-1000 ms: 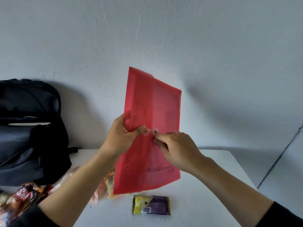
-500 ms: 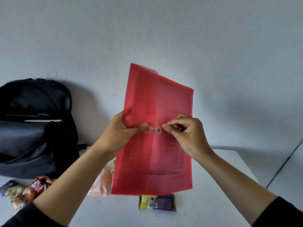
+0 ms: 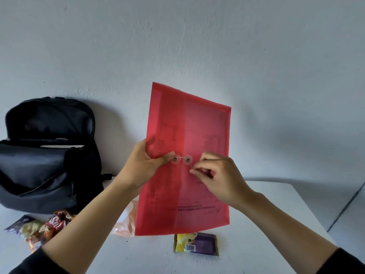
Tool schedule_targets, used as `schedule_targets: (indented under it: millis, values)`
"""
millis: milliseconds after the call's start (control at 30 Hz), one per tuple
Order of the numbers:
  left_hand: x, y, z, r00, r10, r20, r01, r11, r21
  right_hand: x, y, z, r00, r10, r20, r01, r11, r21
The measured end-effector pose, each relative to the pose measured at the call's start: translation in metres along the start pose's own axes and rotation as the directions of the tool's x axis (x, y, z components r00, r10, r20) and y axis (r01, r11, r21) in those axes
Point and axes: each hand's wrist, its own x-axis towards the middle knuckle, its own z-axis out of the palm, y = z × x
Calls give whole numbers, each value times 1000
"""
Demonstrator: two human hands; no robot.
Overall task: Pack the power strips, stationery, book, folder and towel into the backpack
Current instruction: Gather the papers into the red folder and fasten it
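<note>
I hold a translucent red folder (image 3: 189, 135) upright above the white table (image 3: 266, 210), with papers showing through it. My left hand (image 3: 144, 165) grips its left edge, thumb pressed beside the left of two round clasp buttons (image 3: 181, 159). My right hand (image 3: 217, 175) pinches the thin closure string just below the right button. The black backpack (image 3: 47, 155) stands at the left against the wall, its top compartment unzipped and gaping. The other task items are out of sight.
Snack packets (image 3: 41, 228) lie at the table's left front, below the backpack. A yellow and purple packet (image 3: 195, 245) lies under the folder, and a pale orange plastic bag (image 3: 126, 224) sits behind my left forearm. The table's right edge (image 3: 308, 214) runs close by.
My right hand has dropped from beside the right button to below it, pulling the string downward. The view has shifted left, so the backpack and snacks show more fully.
</note>
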Motion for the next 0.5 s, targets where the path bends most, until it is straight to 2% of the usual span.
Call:
schedule_targets:
  millis: [133, 200, 267, 300, 400, 433, 500]
  values:
    - [-6, 2, -24, 997, -66, -25, 66, 998, -24, 0, 1, 10, 970, 222, -101, -190, 947, 261]
    - [-11, 2, -42, 994, -102, -30, 101, 994, -32, 0, 3, 21, 904, 391, -172, -312, 879, 359]
    - [-18, 0, -60, 991, -124, -58, 121, 992, -39, 2, 6, 39, 808, 545, -223, -444, 812, 378]
    - [-21, -2, -68, 988, -137, -71, 134, 990, -47, 2, 6, 47, 769, 607, -202, -510, 772, 379]
    - [-24, -3, -104, 978, -181, -99, 174, 981, -81, 8, -5, 78, 680, 733, 25, -664, 601, 445]
    - [-23, -3, -116, 976, -195, -99, 187, 979, -77, 10, -11, 87, 681, 731, 50, -668, 591, 453]
    - [-17, 0, -148, 973, -218, -80, 216, 976, -33, 23, -26, 107, 760, 643, -95, -585, 741, 329]
